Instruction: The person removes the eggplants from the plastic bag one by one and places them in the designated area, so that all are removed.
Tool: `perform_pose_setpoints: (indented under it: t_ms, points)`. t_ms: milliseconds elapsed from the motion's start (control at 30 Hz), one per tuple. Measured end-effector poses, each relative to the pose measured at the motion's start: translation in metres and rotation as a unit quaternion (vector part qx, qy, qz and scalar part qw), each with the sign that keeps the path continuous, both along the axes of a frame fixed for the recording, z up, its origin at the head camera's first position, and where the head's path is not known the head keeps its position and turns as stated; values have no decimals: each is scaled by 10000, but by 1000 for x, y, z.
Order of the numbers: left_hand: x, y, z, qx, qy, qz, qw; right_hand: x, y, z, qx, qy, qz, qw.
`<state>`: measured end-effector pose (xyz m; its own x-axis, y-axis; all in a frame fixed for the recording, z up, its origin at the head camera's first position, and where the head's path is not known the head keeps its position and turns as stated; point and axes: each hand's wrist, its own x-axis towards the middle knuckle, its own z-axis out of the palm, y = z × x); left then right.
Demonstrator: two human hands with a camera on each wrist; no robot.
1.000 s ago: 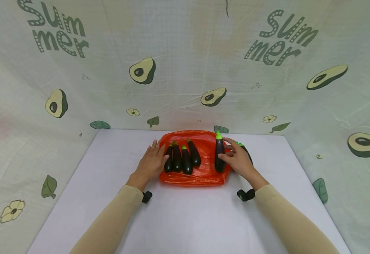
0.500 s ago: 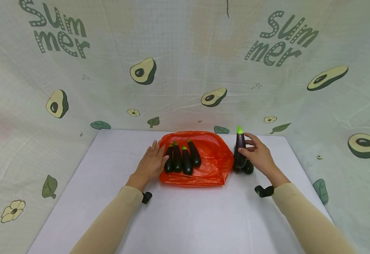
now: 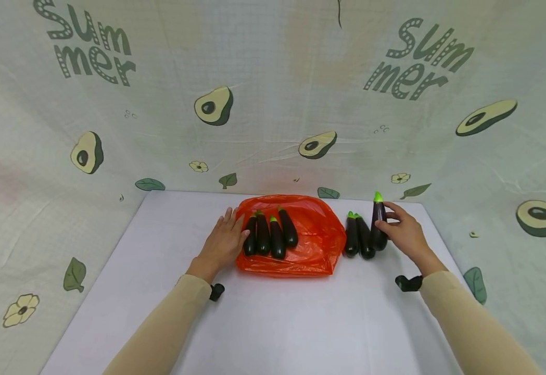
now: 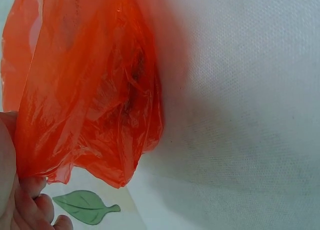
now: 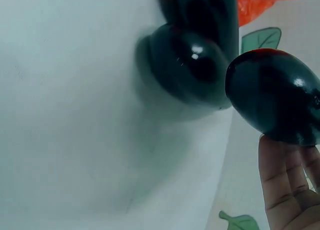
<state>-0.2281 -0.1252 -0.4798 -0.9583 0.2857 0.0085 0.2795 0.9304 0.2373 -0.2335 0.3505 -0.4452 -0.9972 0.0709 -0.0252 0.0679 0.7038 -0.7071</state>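
My right hand (image 3: 406, 231) grips an eggplant (image 3: 378, 230) with a bright green stem, held nearly upright at the right of the table. In the right wrist view, the rounded dark end of this eggplant (image 5: 272, 97) shows above the fingers. Two more eggplants (image 3: 351, 237) lie side by side just left of it. My left hand (image 3: 222, 238) pinches the left edge of a red plastic bag (image 3: 317, 221), thumb on the inner side. Several eggplants (image 3: 277, 239) lie in a row at the left part of the bag; in the left wrist view its wall (image 4: 85, 100) hides them.
Everything rests on a white table (image 3: 282, 323). A pale cloth backdrop (image 3: 263, 114) printed with avocados and leaves rises behind the table and at both sides. The bag's right edge lies close to the two loose eggplants.
My right hand has carried the eggplant rightward from over the bag, past the two loose eggplants, to their right side. The left hand has stayed at the bag's edge.
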Motion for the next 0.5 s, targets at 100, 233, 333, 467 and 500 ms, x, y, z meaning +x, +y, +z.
perform_pose_setpoints:
  t_ms: [100,233,333,467,500]
  points:
    - [0,0,-1,-6,21,9,10000,-2,7,-6,83,37,-28,10000]
    - [0,-1,-1,-14,14,19,10000,-4,14,-11,168,109,-52,9998]
    - [0,-1,0,-21,-28,25,10000,-5,19,-15,214,88,-63,9997]
    - [1,-1,0,-14,-42,29,10000,-7,26,-20,264,-50,-39,9996]
    - [1,-1,1,-1,-44,30,10000,-7,27,-21,294,-67,-29,9995]
